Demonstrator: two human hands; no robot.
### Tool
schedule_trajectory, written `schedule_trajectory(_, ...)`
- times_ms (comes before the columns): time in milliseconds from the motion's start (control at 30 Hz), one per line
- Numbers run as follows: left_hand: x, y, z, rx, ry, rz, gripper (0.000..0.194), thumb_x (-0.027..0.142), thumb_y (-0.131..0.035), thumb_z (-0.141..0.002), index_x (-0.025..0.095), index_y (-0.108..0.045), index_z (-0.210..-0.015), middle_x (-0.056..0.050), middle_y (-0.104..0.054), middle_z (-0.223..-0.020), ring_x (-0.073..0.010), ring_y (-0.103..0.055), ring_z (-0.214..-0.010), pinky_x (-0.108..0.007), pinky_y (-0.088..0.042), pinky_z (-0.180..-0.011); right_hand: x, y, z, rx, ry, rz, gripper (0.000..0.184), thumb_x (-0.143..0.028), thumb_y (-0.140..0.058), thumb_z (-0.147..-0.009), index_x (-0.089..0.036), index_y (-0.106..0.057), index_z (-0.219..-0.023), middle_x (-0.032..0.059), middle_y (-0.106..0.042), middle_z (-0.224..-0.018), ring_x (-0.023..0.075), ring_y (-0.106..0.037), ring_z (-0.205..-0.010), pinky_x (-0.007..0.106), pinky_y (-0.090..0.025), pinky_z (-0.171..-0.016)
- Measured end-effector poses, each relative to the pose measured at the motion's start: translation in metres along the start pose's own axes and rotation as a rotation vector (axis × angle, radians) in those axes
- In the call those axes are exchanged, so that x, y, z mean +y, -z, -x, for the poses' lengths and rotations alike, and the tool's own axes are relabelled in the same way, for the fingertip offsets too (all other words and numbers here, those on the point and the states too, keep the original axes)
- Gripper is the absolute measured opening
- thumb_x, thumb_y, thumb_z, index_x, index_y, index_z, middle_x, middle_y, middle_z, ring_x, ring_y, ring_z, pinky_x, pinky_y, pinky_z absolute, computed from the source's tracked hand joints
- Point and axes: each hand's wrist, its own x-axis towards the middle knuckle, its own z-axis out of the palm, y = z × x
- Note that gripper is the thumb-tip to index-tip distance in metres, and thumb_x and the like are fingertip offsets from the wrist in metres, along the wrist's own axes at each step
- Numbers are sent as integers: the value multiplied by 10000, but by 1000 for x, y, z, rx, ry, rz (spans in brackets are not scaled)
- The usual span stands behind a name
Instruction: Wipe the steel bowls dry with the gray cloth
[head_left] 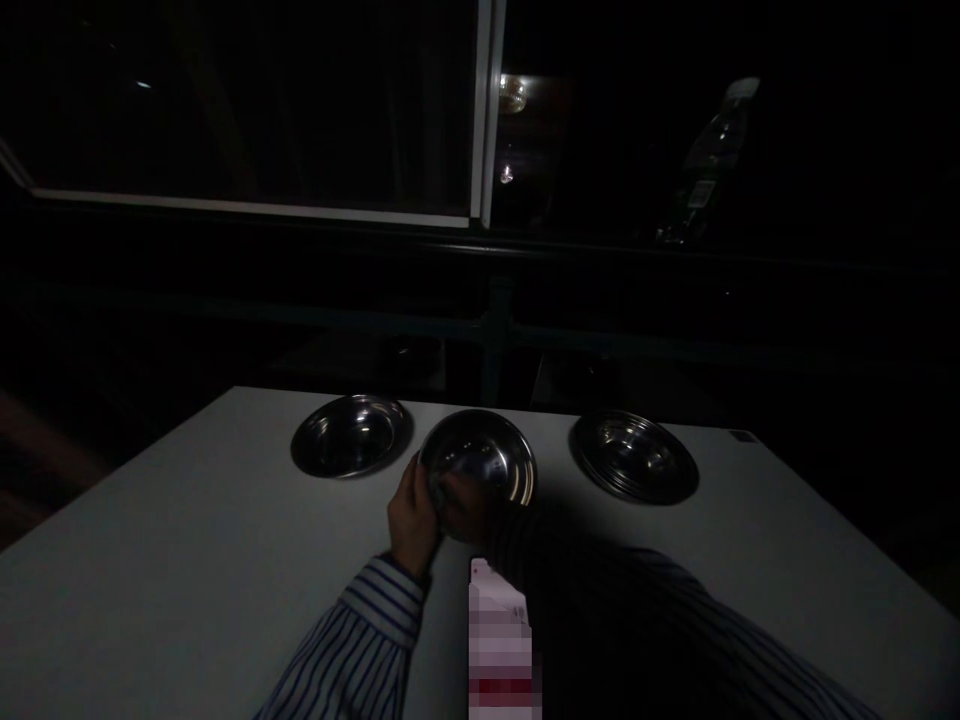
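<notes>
A shiny steel plate (487, 440) with a deep middle is near the far edge of the white table, in front of me. My left hand (412, 515) is closed on its left rim. My right hand (466, 505) is bent over the near left part of the same plate, fingers closed. Between the fingers a small dull greenish patch shows, too dark to make out. Below the plate a lit phone (499, 640) lies on the table, partly behind my right sleeve.
Another steel plate (352, 436) is on the left, and a stack of steel plates (634, 456) on the right of the white table (187, 560). Beyond the table are a window frame (480, 120) and a clear bottle (709, 165) with a white cap. The surroundings are very dark.
</notes>
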Motion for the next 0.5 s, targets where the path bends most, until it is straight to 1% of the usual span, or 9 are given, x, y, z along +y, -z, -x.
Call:
schedule_trajectory(67,-2,0,1,-41,14,44,400,340,-371,-834,143,-557,-1128,-95,-584,-1151,-205,-510,-1089,-335,-375,-938,-7,3,-18,66,-123,-55,290,-87,-429,-741,-168,-488,-1013,60,-544,-1006,158,-514,-945,279,-399,-825)
schedule_trajectory(133,-3,1,1,-68,18,89,403,346,-380,-828,138,-560,-1123,-94,-587,-1148,-202,-508,-1090,-334,-370,-942,-7,11,-34,113,-306,-65,336,-71,-424,-724,-164,-455,-1045,86,-484,-1071,174,-501,-974,309,-393,-844)
schedule_trajectory(200,-3,1,1,-75,16,127,401,349,-389,-822,136,-564,-1114,-97,-592,-1139,-200,-515,-1080,-332,-373,-936,-5,14,-41,135,-433,-74,350,-83,-418,-730,-132,-426,-1076,125,-446,-1099,198,-494,-991,343,-388,-852)
schedule_trajectory(233,-4,1,0,-71,22,138,399,352,-392,-819,136,-569,-1106,-101,-596,-1131,-200,-524,-1067,-331,-380,-926,-4,14,-42,125,-422,-100,361,-85,-409,-737,-115,-409,-1097,140,-441,-1110,204,-485,-1011,351,-380,-862)
schedule_trajectory(300,-5,2,-2,-58,64,138,407,383,-382,-817,127,-596,-1050,-117,-626,-1070,-210,-562,-1005,-336,-413,-878,-5,9,-39,61,-288,-165,373,-79,-415,-735,-118,-413,-1106,125,-480,-1097,196,-477,-1033,337,-371,-879)
schedule_trajectory(367,-5,4,-3,-56,142,118,470,456,-336,-818,111,-633,-934,-136,-666,-936,-226,-607,-892,-346,-452,-795,-6,4,-33,-71,-109,-213,329,-72,-446,-720,-156,-480,-1037,71,-555,-1020,171,-515,-978,295,-393,-849)
schedule_trajectory(400,-5,4,-3,-59,179,106,514,494,-310,-815,107,-644,-869,-141,-675,-867,-233,-619,-836,-349,-463,-753,-6,3,-32,-134,-53,-222,294,-76,-465,-714,-168,-512,-990,50,-583,-976,163,-535,-940,279,-406,-826)
schedule_trajectory(433,-5,4,-2,-70,205,98,545,521,-293,-809,108,-647,-818,-143,-678,-821,-237,-625,-794,-349,-468,-719,-6,3,-32,-165,-39,-220,268,-85,-481,-712,-167,-529,-963,46,-599,-949,162,-546,-917,273,-413,-812)
schedule_trajectory(500,-3,3,-1,-105,224,115,554,541,-291,-801,115,-645,-796,-145,-677,-818,-234,-627,-760,-339,-471,-674,-6,5,-35,-128,-114,-185,303,-103,-474,-733,-139,-509,-1031,85,-593,-995,178,-540,-944,292,-410,-817)
